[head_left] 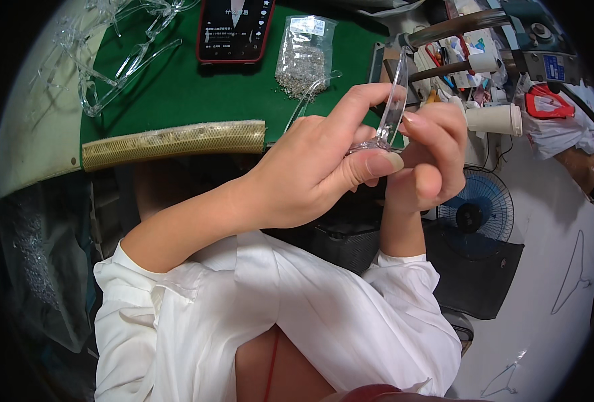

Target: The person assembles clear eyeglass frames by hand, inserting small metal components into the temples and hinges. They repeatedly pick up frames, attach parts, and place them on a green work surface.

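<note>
Both hands, the left hand (310, 167) and right hand (431, 157), are closed around a clear plastic piece (394, 94) at frame centre, its lower end hidden by fingertips.

The clear plastic spectacle frame (392, 100) is colourless and see-through, pinched between the left hand (314, 167) and the right hand (431, 157), both in white sleeves (257, 315). Behind the frame lies a dark green mat (176, 87). On that mat, a phone (235, 30) has a red case and black screen, a clear bag (302, 57) holds silvery grey bits, and more colourless frames (119, 63) lie together. A yellowish woven-patterned hose (176, 141) edges the mat. Right of the frame, a fan (474, 214) is blue.
</note>
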### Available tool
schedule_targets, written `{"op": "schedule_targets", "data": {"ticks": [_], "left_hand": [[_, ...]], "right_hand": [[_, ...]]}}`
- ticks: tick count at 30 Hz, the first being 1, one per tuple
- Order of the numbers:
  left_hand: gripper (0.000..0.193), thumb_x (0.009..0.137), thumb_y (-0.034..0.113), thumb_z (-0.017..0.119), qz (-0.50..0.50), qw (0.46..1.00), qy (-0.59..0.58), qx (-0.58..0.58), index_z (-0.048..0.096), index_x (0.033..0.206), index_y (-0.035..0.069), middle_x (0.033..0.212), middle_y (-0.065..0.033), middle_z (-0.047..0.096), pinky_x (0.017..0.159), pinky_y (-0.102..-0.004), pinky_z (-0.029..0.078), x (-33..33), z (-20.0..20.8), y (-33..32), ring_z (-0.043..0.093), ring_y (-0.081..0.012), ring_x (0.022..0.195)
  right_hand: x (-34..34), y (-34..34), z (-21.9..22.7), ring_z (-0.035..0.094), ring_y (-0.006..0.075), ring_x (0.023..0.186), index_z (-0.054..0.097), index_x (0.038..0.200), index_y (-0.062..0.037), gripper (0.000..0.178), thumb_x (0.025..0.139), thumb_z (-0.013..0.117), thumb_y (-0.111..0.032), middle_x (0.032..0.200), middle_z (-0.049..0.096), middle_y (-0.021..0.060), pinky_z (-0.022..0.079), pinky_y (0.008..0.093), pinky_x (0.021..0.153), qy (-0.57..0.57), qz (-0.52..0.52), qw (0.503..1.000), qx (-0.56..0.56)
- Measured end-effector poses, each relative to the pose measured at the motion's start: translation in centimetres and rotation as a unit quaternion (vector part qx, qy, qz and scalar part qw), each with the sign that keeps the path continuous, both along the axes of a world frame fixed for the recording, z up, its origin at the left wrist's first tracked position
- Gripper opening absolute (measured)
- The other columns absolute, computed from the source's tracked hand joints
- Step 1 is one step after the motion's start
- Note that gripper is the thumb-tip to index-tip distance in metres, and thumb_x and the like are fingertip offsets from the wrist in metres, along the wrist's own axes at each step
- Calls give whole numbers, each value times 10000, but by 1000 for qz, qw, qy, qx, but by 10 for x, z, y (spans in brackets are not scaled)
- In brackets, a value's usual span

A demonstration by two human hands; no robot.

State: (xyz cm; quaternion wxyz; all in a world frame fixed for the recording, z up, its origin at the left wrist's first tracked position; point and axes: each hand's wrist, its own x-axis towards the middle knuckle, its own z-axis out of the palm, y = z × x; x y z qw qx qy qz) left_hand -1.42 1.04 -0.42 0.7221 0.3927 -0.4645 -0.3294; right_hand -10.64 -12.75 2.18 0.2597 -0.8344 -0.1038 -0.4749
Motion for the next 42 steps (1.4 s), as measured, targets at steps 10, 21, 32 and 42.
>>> {"op": "schedule_targets", "data": {"ticks": [10,21,32,42], "left_hand": [[544,968,339,529,36,999,-33,-22,325,1346,5,720,-104,649,561,-286,489,1,-5,-4,638,-204,593],[544,968,345,530,47,997,-50,-18,332,1337,-3,713,-99,643,557,-280,487,3,-3,-4,636,-193,594],[546,974,359,523,31,999,-23,-16,336,1334,-6,726,-83,641,555,-261,484,3,-2,-4,620,-155,595],[544,978,354,518,22,999,-8,-25,334,1337,-11,730,-84,642,560,-259,487,1,-2,-4,615,-144,610]], "right_hand": [[-7,4,0,506,162,734,734,1037,-109,548,838,539,-582,838,541,6,400,276,600,-2,-120,978,-169],[-5,5,-2,505,170,734,731,1043,-96,601,831,517,-616,844,530,26,416,291,618,5,-111,982,-151],[-3,3,-9,477,152,708,720,1048,-48,703,835,448,-659,842,524,43,401,267,573,11,-80,993,-91],[-1,1,-7,466,139,696,725,1038,-46,701,842,447,-659,849,519,37,367,251,540,13,-52,996,-73]]}}
